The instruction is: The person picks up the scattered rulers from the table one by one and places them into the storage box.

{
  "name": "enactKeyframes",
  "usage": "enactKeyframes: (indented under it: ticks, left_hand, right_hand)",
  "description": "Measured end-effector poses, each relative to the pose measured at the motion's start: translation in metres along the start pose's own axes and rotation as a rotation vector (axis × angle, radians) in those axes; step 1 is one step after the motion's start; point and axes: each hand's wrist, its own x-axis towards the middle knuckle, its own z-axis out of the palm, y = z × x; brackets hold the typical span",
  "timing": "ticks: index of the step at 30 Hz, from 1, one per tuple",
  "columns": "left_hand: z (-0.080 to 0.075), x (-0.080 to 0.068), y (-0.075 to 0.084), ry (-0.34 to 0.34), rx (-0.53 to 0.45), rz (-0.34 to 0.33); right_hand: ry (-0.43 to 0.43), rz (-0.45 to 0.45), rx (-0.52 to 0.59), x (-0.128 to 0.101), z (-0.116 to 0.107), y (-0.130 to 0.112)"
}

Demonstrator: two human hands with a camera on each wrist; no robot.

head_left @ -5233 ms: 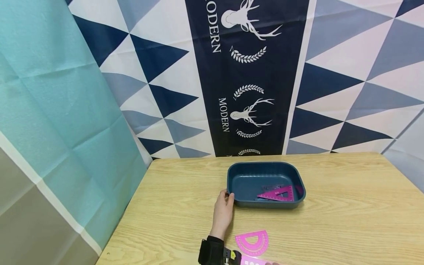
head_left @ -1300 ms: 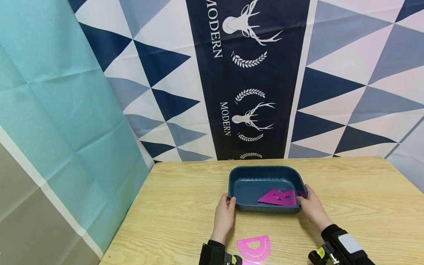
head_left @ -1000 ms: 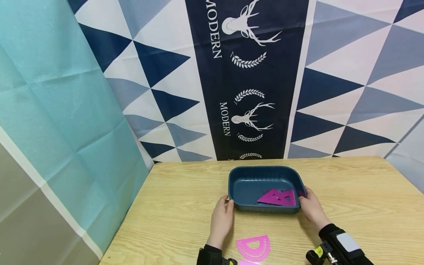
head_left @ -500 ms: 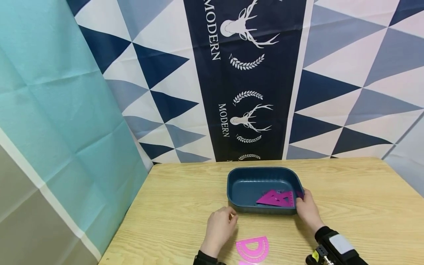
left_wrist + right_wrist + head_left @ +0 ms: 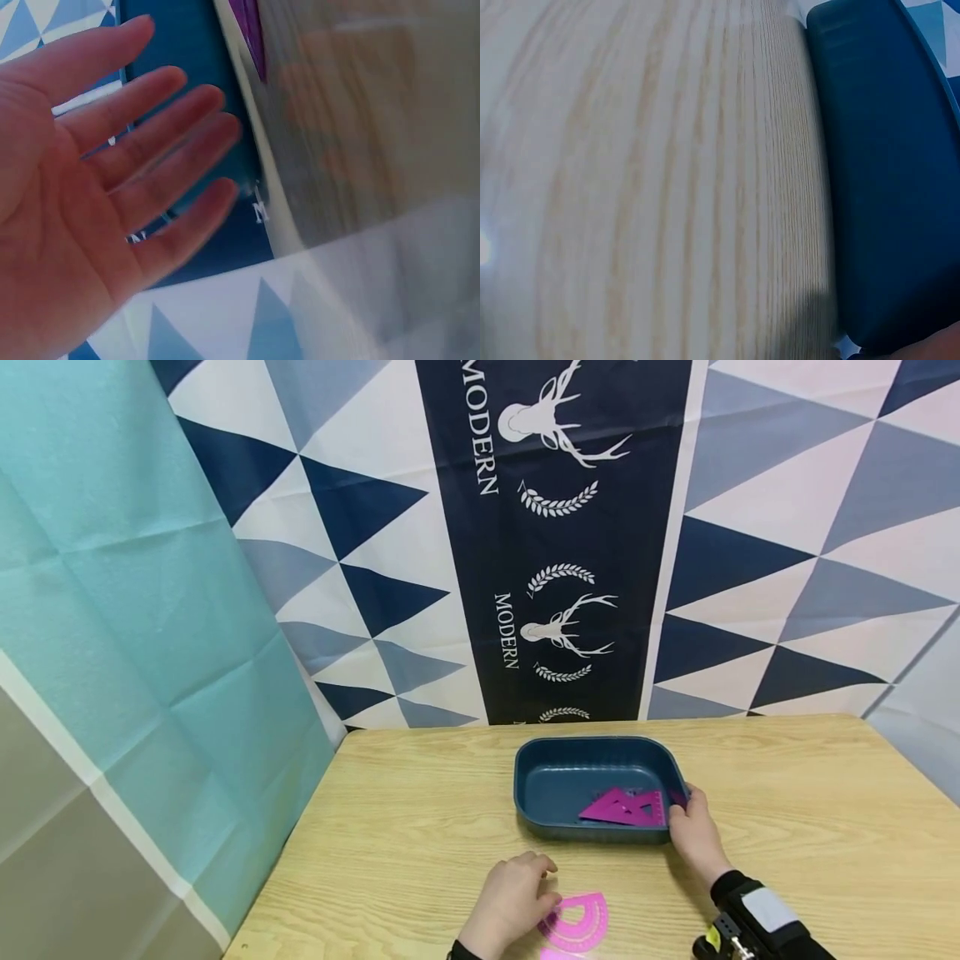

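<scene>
My right hand point(image 5: 696, 833) grips the near right corner of a dark blue plastic bin point(image 5: 551, 777), thumb over the rim. Inside the bin lie magenta set squares point(image 5: 618, 807), partly overlapping. My left hand point(image 5: 512, 897) is over the table just left of a pink protractor point(image 5: 592, 925), its thumb in front of the protractor's left corner; contact is unclear. In the left wrist view the left hand point(image 5: 90, 180) has its fingers spread and nothing in the palm. The right wrist view shows the bin's side wall point(image 5: 892, 172), with a sliver of hand at the bottom.
Beneath the protractor, at the bottom frame edge, a strip of another pink piece point(image 5: 558, 955) shows, mostly cut off. The wooden table point(image 5: 810, 810) meets a patterned cloth point(image 5: 570, 543) at the back. A turquoise cloth point(image 5: 150, 610) hangs on the left.
My left hand has let go of the bin's left corner and come down and right to the protractor. My right hand came to the bin earlier and still holds it.
</scene>
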Motion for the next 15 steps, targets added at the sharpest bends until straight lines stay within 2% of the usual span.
enactKeyframes:
  ticks: [5,10,15]
  left_hand:
    - [0.001,-0.002,0.009,-0.089,0.061,0.007]
    - [0.003,-0.004,0.016,-0.089,0.098,0.015]
    - [0.006,-0.006,0.030,-0.116,0.122,-0.008]
  right_hand:
    - [0.010,0.010,0.016,-0.001,0.000,0.000]
    - [0.004,0.013,0.023,-0.002,0.001,0.001]
    - [-0.004,0.010,0.015,-0.003,-0.001,-0.001]
